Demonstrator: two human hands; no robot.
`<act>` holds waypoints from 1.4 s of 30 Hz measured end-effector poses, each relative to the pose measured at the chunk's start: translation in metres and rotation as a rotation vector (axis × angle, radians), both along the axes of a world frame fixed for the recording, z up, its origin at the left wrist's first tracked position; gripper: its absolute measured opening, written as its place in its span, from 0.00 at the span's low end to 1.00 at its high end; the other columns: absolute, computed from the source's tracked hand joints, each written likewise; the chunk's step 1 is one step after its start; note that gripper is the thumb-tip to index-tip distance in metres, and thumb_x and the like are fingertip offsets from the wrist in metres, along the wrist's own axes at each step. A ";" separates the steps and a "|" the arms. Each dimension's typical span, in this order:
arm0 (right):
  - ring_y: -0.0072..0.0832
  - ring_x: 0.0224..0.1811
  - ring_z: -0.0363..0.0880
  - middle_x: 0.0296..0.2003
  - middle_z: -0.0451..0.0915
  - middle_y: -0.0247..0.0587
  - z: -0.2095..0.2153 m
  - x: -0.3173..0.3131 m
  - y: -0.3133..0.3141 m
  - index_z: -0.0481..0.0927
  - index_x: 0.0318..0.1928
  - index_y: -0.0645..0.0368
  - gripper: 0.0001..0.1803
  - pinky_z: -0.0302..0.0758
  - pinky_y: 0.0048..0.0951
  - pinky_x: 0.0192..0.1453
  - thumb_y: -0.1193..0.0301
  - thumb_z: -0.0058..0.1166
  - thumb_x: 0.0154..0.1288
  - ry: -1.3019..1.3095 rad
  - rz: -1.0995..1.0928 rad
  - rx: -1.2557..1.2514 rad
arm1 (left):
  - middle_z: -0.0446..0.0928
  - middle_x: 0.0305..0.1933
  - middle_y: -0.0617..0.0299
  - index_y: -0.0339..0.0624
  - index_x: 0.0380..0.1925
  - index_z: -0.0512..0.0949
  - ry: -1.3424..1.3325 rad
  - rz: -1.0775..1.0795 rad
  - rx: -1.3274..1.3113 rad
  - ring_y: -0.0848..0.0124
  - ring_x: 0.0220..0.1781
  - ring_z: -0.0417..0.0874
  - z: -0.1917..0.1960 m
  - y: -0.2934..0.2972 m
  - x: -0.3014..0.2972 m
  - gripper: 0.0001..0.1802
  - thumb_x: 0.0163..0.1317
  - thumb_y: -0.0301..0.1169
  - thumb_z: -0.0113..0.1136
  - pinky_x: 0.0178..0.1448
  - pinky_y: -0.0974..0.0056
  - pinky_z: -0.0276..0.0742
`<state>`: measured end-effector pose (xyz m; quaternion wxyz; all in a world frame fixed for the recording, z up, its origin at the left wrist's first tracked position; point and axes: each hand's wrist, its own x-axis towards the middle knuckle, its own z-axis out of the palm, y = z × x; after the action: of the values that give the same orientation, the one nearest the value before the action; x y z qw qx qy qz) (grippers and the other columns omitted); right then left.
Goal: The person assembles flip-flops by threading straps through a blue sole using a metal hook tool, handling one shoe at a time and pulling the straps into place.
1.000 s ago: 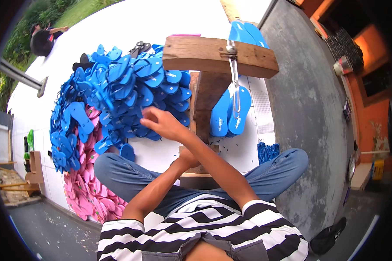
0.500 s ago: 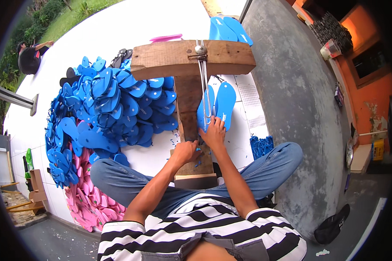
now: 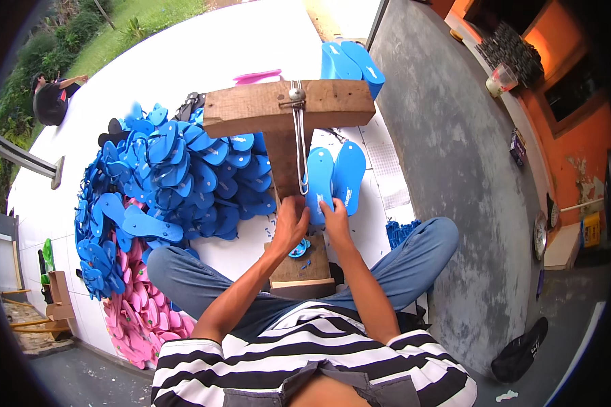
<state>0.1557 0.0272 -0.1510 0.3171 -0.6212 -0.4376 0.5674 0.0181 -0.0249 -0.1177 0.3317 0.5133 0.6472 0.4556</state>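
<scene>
From my remote seat I see both forearms reach ahead of the striped shirt (image 3: 312, 342), bare below its sleeves. The left forearm (image 3: 246, 288) slants forward and inward from the shirt; the right forearm (image 3: 368, 281) runs more steeply, also leaning inward. Well ahead of the shirt, my left hand (image 3: 290, 220) has its back up and fingers (image 3: 290, 202) bent, while the right hand (image 3: 335, 220), near but apart, points thumb and forefinger forward (how firmly either one closes, I can't tell). My left knee (image 3: 161, 266) and right knee (image 3: 442, 236) spread wide before the shirt.
</scene>
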 end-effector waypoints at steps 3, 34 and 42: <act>0.26 0.48 0.79 0.47 0.80 0.43 0.044 0.022 -0.041 0.72 0.57 0.65 0.20 0.75 0.28 0.53 0.71 0.59 0.68 0.523 -0.075 -0.002 | 0.70 0.59 0.46 0.33 0.61 0.64 -0.178 0.075 -0.039 0.58 0.59 0.75 0.035 0.002 0.003 0.29 0.67 0.35 0.62 0.59 0.56 0.74; 0.36 0.44 0.77 0.43 0.77 0.41 0.281 0.009 -0.023 0.80 0.55 0.56 0.28 0.77 0.32 0.46 0.76 0.71 0.51 -0.070 0.272 1.235 | 0.71 0.49 0.52 0.38 0.48 0.73 -0.287 0.010 0.662 0.64 0.45 0.75 0.238 -0.014 -0.012 0.25 0.52 0.27 0.75 0.47 0.67 0.71; 0.37 0.50 0.60 0.47 0.61 0.43 0.265 -0.014 0.009 0.77 0.58 0.51 0.29 0.63 0.38 0.56 0.61 0.71 0.57 -0.384 0.028 1.167 | 0.62 0.67 0.48 0.43 0.51 0.74 0.690 0.404 0.528 0.52 0.65 0.67 0.258 0.024 -0.025 0.29 0.51 0.37 0.76 0.67 0.48 0.57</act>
<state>0.1414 0.0365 0.1143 0.5129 -0.4303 -0.7336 0.1162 -0.0071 -0.0014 0.1405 -0.1394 0.5654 0.6685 0.4626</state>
